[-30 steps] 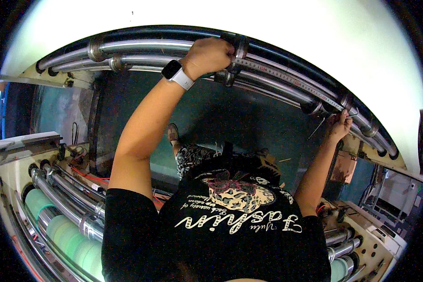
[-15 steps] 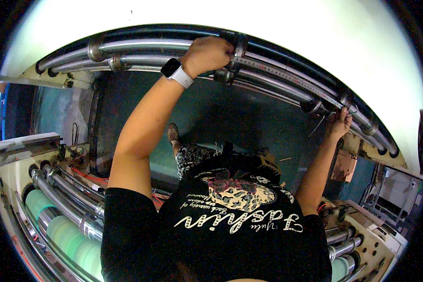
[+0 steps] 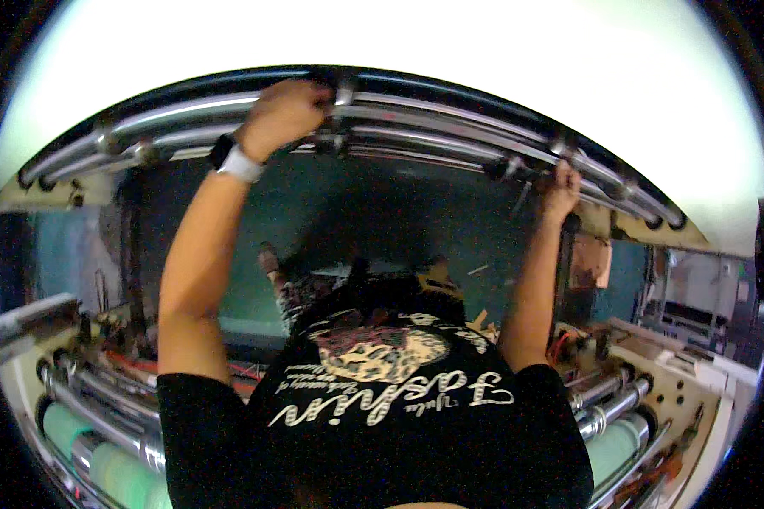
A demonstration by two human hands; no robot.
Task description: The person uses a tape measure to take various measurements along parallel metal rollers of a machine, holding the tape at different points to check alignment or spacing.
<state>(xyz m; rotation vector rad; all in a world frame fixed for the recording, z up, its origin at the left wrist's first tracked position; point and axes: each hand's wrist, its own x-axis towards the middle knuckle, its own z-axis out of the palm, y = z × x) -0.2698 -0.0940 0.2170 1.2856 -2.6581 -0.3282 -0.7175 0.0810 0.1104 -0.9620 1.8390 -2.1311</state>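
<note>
At the upper centre of the frame, a narrow, pale measuring tape with red marks [image 3: 388, 116] stretches along shiny steel rollers [image 3: 187, 109], below a long black roller [image 3: 450, 92]. The left hand [image 3: 287, 115], above a white watch strap [image 3: 241, 164], is clenched at the tape's left end beside a ring-shaped metal collar [image 3: 344, 91]. The right hand [image 3: 562, 188], upper right, pinches its other end, slightly blurred. Pale green cylinders [image 3: 127, 477] sit lower left.

The bars [image 3: 187, 109] are silver, the watchband [image 3: 240, 165] white, the shirt [image 3: 382, 467] black, its motif [image 3: 378, 355] leopard-spotted
</note>
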